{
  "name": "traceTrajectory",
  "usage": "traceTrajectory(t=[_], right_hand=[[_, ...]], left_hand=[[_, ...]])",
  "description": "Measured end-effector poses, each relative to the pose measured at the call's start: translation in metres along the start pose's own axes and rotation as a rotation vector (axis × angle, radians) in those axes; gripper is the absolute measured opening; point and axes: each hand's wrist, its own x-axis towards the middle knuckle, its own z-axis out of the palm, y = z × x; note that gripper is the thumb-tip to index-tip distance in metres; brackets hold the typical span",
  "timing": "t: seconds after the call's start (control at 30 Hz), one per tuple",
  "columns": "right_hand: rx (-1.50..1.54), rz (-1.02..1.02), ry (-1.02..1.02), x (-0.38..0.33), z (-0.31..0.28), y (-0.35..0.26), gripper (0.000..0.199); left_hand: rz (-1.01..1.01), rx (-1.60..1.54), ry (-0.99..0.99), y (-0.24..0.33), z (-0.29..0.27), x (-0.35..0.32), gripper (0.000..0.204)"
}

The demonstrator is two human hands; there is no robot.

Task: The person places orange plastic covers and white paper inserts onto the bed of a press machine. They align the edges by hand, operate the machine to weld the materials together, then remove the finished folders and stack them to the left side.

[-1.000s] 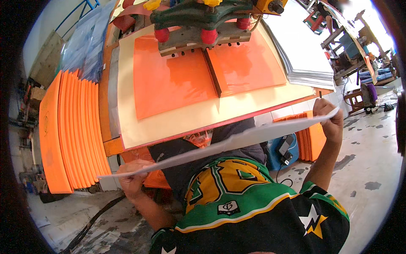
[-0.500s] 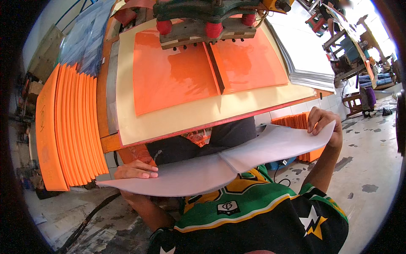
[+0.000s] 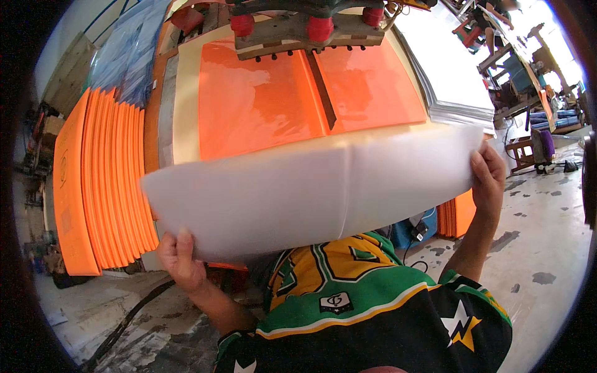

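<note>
A wide, whitish translucent sheet (image 3: 280,196) with a crease down its middle stretches between my two hands. My left hand (image 3: 181,264) pinches its lower left corner, and my right hand (image 3: 488,171) grips its right edge. The sheet is tilted up in front of the table and slightly blurred. Behind it, a glossy orange plastic cover (image 3: 258,102) lies spread on a cream-coloured board (image 3: 185,133). A dark strip (image 3: 321,90) runs along the cover's middle. The sheet hides the board's near edge.
A metal press head (image 3: 280,34) with red cylinders overhangs the orange cover. Many folded orange covers (image 3: 106,186) stand in a row at left, beside blue-tinted clear plastic (image 3: 124,56). White sheets (image 3: 444,62) are stacked at right. More orange pieces (image 3: 457,214) sit below the table.
Both hands have raised the whitish sheet's far edge, so it now faces up and overlaps the board's front. My left hand has shifted lower, the right slightly down. The table looks nearer.
</note>
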Motion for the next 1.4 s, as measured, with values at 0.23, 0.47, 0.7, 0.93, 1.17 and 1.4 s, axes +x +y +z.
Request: traceTrajectory(t=[0.23, 0.47, 0.7, 0.93, 1.17, 1.4], right_hand=[[-0.09, 0.255, -0.079, 0.013, 0.03, 0.015, 0.025], [-0.122, 0.345, -0.075, 0.015, 0.026, 0.038, 0.027], [-0.177, 0.372, -0.074, 0.022, 0.027, 0.042, 0.028], [-0.088, 0.285, -0.049, 0.039, 0.034, 0.044, 0.031], [-0.203, 0.165, -0.04, 0.092, 0.034, 0.06, 0.033], [-0.368, 0.097, -0.113, 0.167, 0.043, 0.061, 0.033]], left_hand=[[-0.271, 0.296, -0.119, 0.004, 0.021, 0.008, 0.032], [-0.327, 0.378, -0.168, 0.003, 0.033, 0.013, 0.034], [-0.279, 0.424, -0.211, 0.003, 0.048, 0.023, 0.037], [-0.308, 0.528, -0.245, -0.007, 0.046, 0.044, 0.038], [-0.211, 0.662, -0.307, -0.003, 0.068, 0.095, 0.04], [-0.144, 0.838, -0.418, -0.015, 0.084, 0.162, 0.041]])
